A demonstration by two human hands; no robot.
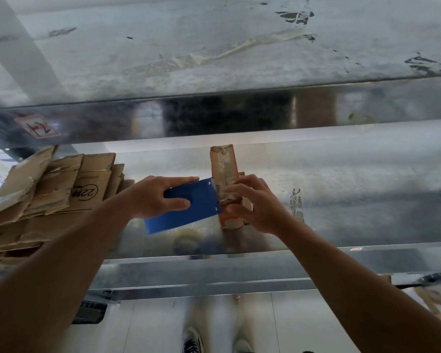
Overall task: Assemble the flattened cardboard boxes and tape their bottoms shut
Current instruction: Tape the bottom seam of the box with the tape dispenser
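Box (223, 164) steadied on table (341, 187) by right hand (255, 202), fingers (242, 187) clamped round it. Dispenser (189, 207) gripped by left hand (153, 197) at seam, presumably for taping.

On the table (341, 200), flat boxes (49, 189) at left, box (224, 164) in the middle, tape tool (201, 200) just left of it

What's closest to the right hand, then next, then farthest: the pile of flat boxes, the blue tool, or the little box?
1. Little box: held by the right hand.
2. Blue tool: just left, in the left hand.
3. Pile of flat boxes: far left.
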